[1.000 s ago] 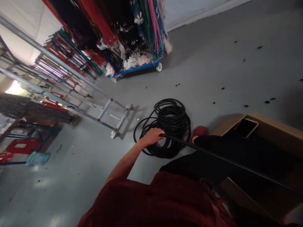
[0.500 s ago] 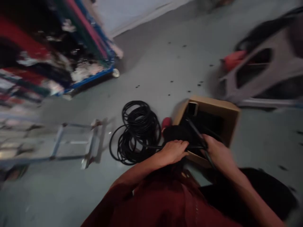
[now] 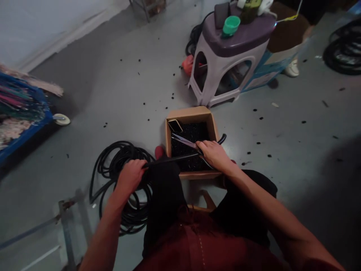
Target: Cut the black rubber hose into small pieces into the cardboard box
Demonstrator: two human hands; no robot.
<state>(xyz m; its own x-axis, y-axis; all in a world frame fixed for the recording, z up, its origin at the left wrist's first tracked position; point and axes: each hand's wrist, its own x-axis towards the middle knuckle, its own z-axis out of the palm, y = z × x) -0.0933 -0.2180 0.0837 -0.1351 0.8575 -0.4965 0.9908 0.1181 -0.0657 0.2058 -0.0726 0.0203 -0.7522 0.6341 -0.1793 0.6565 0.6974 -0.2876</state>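
We've got the left hand (image 3: 131, 177) closed tight around the black cable (image 3: 169, 159), down on the near left, just over our knee. From that fist the cable runs straight to the right and a touch farther away, so its long axis lies almost level across the scene. It crosses the near part of the cardboard box (image 3: 189, 112). Its free end curls up past the box's right wall, pointing far and right.

The right hand (image 3: 214, 153) is wrapped around the handles of the scissors (image 3: 184, 140). The blades stand apart and point left and slightly away, hanging over the box just beyond the cable. The cable passes right at that hand; whether the fingers pinch it too, we can't tell.

Inside the box lies a dark heap of cut bits, with a phone (image 3: 175, 125) tucked into the far left corner. Behind the left hand the rest of the cable sits in a big coil (image 3: 118, 162) on the grey floor (image 3: 113, 94). A red shoe (image 3: 159, 152) peeks out between coil and box.

Farther off stands a plastic stool (image 3: 225, 60) with a green cup (image 3: 231, 25) on top. A blue cart (image 3: 25, 128) is at the left edge, and a metal frame (image 3: 67, 222) lies near left.
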